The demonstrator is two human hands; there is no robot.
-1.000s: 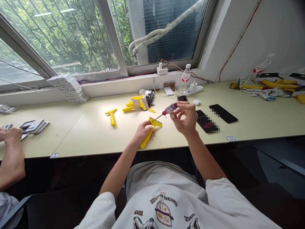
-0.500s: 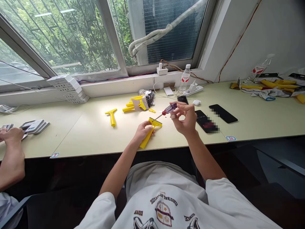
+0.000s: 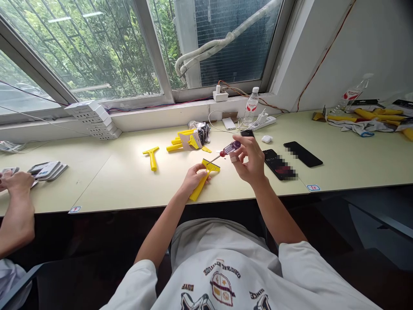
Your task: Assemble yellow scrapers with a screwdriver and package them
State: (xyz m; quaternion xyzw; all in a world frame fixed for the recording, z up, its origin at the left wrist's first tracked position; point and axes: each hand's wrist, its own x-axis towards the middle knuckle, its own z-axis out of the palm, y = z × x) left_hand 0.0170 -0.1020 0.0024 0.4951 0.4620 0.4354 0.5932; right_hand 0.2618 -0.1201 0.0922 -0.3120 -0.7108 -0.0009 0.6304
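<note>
My left hand (image 3: 194, 177) is closed round a yellow scraper (image 3: 200, 186) near the table's front edge, its T-shaped head pointing away from me. In my right hand (image 3: 250, 161) is a screwdriver (image 3: 230, 148) with a clear purple and red handle, held by the fingertips. The screwdriver's tip meets the left part of the scraper's head. A second yellow scraper part (image 3: 152, 158) lies to the left on the table. Behind my hands is a pile of yellow scrapers (image 3: 185, 141), with a small yellow piece (image 3: 206, 149) beside it.
Two dark phones (image 3: 280, 164) (image 3: 303, 154) lie right of my hand. A water bottle (image 3: 251, 106) and a power strip (image 3: 263, 121) stand by the window. White boxes (image 3: 93, 119) are stacked at back left. Another person's hand (image 3: 17, 181) is at far left, by flat packs (image 3: 50, 171).
The fingers of my right hand have shifted slightly on the screwdriver's handle. Its tip stays at the scraper's head, and my left hand keeps its hold.
</note>
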